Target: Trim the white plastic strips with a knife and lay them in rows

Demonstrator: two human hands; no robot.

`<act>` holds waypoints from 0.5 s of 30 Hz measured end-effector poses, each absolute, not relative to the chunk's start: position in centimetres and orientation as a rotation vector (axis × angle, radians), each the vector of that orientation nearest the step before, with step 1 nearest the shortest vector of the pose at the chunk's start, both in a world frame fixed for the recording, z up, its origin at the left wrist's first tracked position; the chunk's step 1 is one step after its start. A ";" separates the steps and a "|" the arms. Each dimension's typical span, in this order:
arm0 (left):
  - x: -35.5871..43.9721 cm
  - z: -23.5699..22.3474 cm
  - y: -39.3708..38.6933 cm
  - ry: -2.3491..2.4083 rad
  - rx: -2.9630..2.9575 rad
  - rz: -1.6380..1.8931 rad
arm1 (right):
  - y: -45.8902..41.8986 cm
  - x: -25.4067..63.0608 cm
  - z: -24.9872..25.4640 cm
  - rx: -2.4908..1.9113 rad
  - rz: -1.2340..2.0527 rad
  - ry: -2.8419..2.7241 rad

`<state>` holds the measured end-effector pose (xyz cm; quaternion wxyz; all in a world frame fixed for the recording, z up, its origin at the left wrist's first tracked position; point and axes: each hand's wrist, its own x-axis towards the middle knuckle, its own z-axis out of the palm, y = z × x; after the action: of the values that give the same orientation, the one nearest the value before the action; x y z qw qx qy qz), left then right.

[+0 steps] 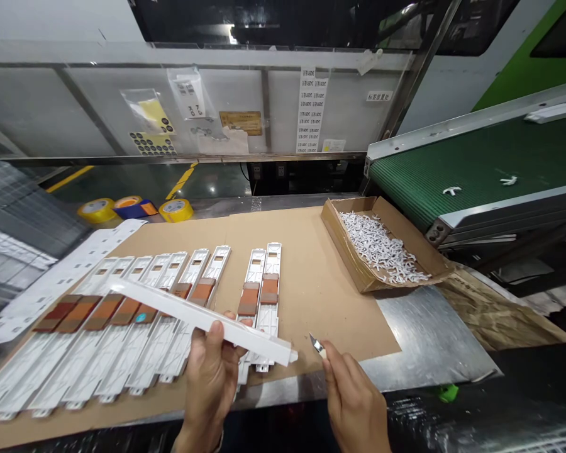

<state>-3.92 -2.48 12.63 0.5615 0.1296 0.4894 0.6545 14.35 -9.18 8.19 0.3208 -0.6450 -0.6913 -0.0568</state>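
My left hand [212, 371] is closed around a long white plastic strip [170, 303], held tilted above the bench with its right end lower. A small craft knife [317, 345] is gripped in my right hand [356, 396], its blade pointing up and left, a short way right of the strip's end. Below and left of the strip, several white plastic panels [117, 362] lie side by side, with brown-orange blocks [95, 314] across their middles. Two more panels [273, 258] lie slightly apart, just behind my left hand.
An open cardboard box [344, 251] of small white plastic pieces [382, 248] stands at the right. Behind it runs a green conveyor belt [490, 163] bearing two loose pieces. Tape rolls [176, 210] sit at the back left. Brown cardboard [311, 296] covers much of the metal bench [429, 327].
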 end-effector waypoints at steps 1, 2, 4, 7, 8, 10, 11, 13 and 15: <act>-3.9 12.7 -2.6 1.144 0.324 1.530 | -9.1 14.6 8.0 -1.685 -0.090 -1.792; -3.9 12.7 -2.8 1.120 0.357 1.494 | -9.0 14.9 7.9 -1.684 -0.015 -1.762; -4.3 12.7 -3.2 1.030 0.453 1.311 | -8.8 15.6 7.9 -1.678 0.148 -1.704; -5.6 12.5 -3.6 0.875 0.662 0.884 | -7.7 17.3 8.8 -1.642 0.276 -1.644; -6.2 12.4 -3.7 0.830 0.726 0.775 | -7.1 18.0 9.4 -1.605 0.253 -1.658; -7.6 12.5 -3.8 0.761 0.816 0.612 | -5.9 19.5 10.6 -1.529 0.188 -1.757; -8.3 12.6 -3.8 0.746 0.845 0.547 | -5.4 20.1 11.3 -1.496 0.183 -1.840; -9.5 12.9 -3.6 0.774 0.887 0.439 | -4.9 20.9 12.4 -1.454 0.305 -2.009; -10.5 13.2 -3.3 0.788 0.868 0.385 | -4.9 20.9 13.1 -1.422 0.487 -2.105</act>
<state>-10.53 -3.31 13.23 0.8156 0.4070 0.3695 0.1807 20.91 -4.94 13.12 0.2740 -0.5287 -0.7827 0.1810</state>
